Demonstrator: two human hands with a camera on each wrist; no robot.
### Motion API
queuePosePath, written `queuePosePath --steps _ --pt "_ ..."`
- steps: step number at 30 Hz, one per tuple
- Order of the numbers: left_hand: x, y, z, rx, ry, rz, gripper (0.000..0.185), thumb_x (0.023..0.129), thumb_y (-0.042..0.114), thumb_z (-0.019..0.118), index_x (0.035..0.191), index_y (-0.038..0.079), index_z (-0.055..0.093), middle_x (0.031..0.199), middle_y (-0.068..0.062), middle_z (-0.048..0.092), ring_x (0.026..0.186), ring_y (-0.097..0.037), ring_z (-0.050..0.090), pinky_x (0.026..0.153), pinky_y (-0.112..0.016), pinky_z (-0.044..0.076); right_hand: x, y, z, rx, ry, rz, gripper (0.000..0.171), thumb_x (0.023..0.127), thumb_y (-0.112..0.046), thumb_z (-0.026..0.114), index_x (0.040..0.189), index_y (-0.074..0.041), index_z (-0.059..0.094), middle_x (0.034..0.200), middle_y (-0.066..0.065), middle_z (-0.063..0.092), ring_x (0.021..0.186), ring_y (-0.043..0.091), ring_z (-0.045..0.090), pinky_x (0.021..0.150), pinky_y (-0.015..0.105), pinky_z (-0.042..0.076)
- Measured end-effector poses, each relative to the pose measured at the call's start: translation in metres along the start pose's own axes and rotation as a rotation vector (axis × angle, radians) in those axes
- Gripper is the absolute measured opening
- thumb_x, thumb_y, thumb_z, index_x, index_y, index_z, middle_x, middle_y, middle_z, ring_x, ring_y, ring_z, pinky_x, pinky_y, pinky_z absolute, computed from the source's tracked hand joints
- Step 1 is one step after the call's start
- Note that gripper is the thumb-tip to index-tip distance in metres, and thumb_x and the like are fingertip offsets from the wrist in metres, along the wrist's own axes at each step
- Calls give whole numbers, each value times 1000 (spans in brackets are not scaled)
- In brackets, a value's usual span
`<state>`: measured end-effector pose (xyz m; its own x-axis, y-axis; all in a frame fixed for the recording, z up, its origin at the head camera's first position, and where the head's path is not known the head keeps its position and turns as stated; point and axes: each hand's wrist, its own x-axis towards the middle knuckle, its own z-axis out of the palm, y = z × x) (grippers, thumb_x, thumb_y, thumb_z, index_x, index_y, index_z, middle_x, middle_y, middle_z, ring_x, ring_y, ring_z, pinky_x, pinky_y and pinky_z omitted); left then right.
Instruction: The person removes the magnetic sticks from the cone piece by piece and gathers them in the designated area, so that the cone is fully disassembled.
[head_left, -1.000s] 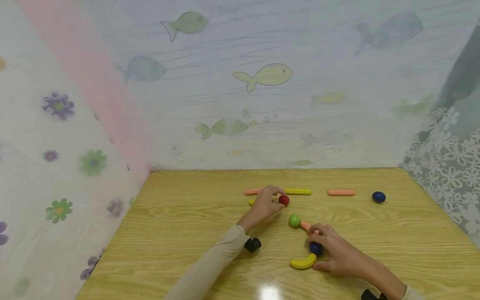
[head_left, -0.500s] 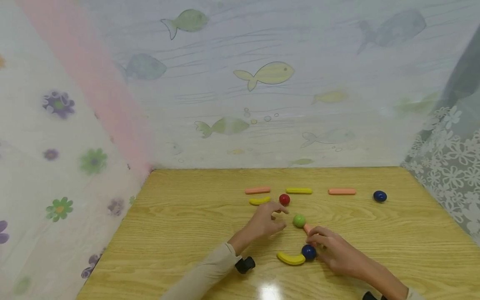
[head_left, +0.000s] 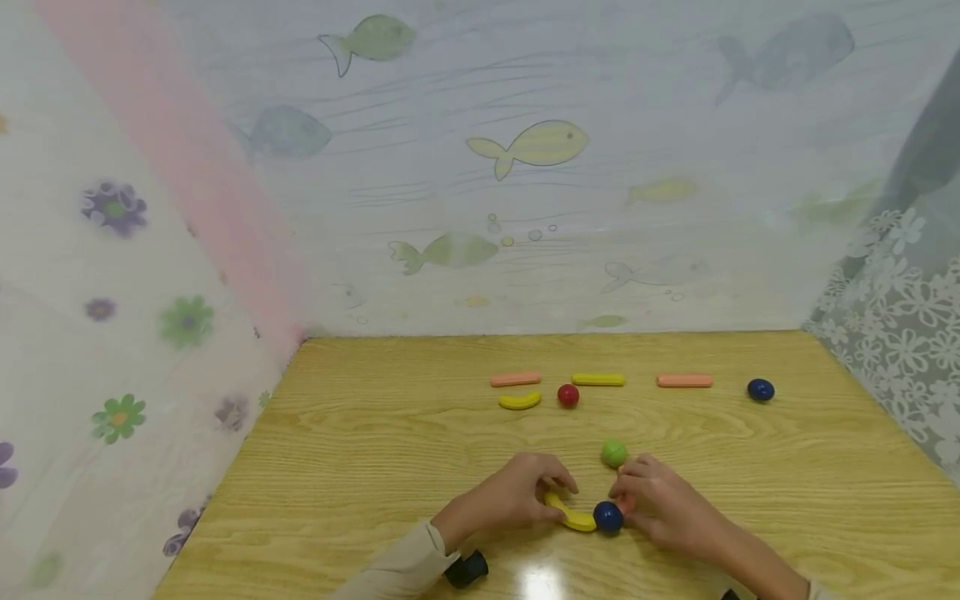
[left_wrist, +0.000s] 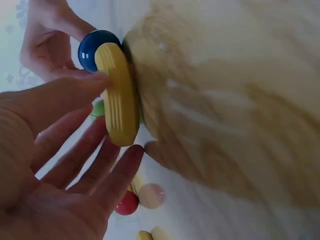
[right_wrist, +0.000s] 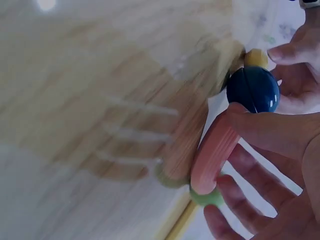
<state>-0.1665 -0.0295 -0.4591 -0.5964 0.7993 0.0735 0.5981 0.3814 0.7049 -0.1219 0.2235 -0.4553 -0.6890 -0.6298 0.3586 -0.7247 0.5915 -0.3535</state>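
Note:
In the head view my left hand [head_left: 513, 493] holds a yellow curved piece [head_left: 578, 522] near the table's front, thumb on one side and fingers on the other. Its right end touches a dark blue ball [head_left: 608, 517]. The left wrist view shows the thumb pressed to the ribbed yellow piece [left_wrist: 119, 100]. My right hand [head_left: 669, 510] grips a coral-pink curved piece [right_wrist: 214, 155], mostly hidden by fingers from above. One end meets the blue ball [right_wrist: 253, 90]; a green ball [head_left: 614, 452] lies at the other end.
Farther back on the wooden table [head_left: 360, 433] lie a coral stick [head_left: 515, 380], a yellow stick [head_left: 597, 380], another coral stick [head_left: 684, 381] and a dark blue oval piece [head_left: 761, 390]. A small yellow curved piece [head_left: 520, 402] and a red ball [head_left: 567, 396] lie before them.
My left hand has left the red ball and come down to the front yellow piece. The blue ball and yellow piece have shifted left; the green ball has moved right and slightly nearer.

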Motion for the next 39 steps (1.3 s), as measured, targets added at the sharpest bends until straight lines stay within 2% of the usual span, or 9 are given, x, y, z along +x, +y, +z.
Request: queuePosePath --steps 4,7,11,14,21,26,31,34,39 --pt "-6 -2 1 17 -16 85 23 79 8 77 101 12 70 102 9 63 93 3 55 78 -12 45 2 -7 3 -14 -1 -3 28 69 -11 82 90 -23 69 88 -19 59 82 3 50 73 38 44" --pt "-9 -3 0 41 -21 108 20 79 7 77 97 13 71 99 10 64 93 5 54 79 -11 44 4 -10 6 -6 -7 -48 28 72 -8 79 95 -21 69 92 -18 61 85 3 56 78 48 44" --pt "-9 -4 -3 92 -27 116 16 79 8 77 94 14 73 93 12 65 89 6 54 76 -10 44 5 -11 11 46 -15 -125 31 75 -3 75 101 -18 68 94 -15 62 84 3 57 73 35 49" --pt "-10 -5 -6 131 -43 131 16 80 8 77 94 14 74 93 12 65 88 6 54 75 -10 44 7 -12 12 94 -32 -144 31 76 -8 77 104 -16 68 92 -12 61 81 2 56 66 23 49" --pt "-12 -8 -11 172 -89 173 21 78 4 76 96 15 74 95 12 67 90 6 54 78 -9 42 6 -15 15 67 -30 -163 33 77 -25 78 107 -19 68 95 -9 62 82 3 55 64 23 48" --pt "-14 -10 -13 132 -109 145 20 79 8 76 98 15 74 95 12 67 89 8 55 77 -8 43 4 -13 14 115 -54 -146 29 81 -22 75 109 -18 67 94 -11 60 78 0 52 62 19 46" --pt "-19 -15 -18 124 -93 85 19 81 11 74 99 17 74 95 14 66 88 7 56 77 -10 45 1 -8 11 172 -91 -112 30 82 -20 73 111 -17 66 93 -13 58 74 -3 46 59 17 42" --pt "-22 -22 -22 115 -55 52 17 82 12 73 98 18 73 95 14 66 88 6 56 76 -12 46 -1 -6 8 185 -121 -80 31 83 -21 72 112 -16 66 95 -12 58 73 -2 46 59 17 41" --pt "-23 -34 -28 84 52 -31 16 83 13 72 98 16 73 98 11 67 89 3 58 76 -13 47 -1 -4 6 186 -159 -43 31 84 -21 71 114 -16 64 101 -10 60 80 0 51 63 21 45"
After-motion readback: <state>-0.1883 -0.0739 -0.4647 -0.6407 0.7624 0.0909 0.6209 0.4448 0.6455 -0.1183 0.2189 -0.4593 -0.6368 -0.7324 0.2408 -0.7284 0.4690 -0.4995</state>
